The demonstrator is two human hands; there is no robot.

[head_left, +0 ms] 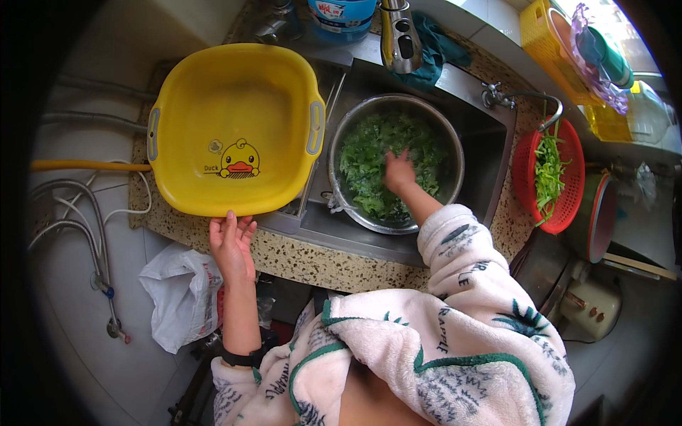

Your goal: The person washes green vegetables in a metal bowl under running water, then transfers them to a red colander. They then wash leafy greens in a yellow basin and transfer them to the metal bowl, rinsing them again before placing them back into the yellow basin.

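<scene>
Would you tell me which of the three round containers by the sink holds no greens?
The yellow basin, touched by the left hand, is empty; the steel bowl and red colander hold greens.

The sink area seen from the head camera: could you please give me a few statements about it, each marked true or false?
1. The left hand touches the yellow basin. True.
2. The right hand is in the red strainer. False: it is in the metal bowl of greens.
3. The yellow basin holds greens. False: no greens in it.
4. The red strainer holds greens. True.
</scene>
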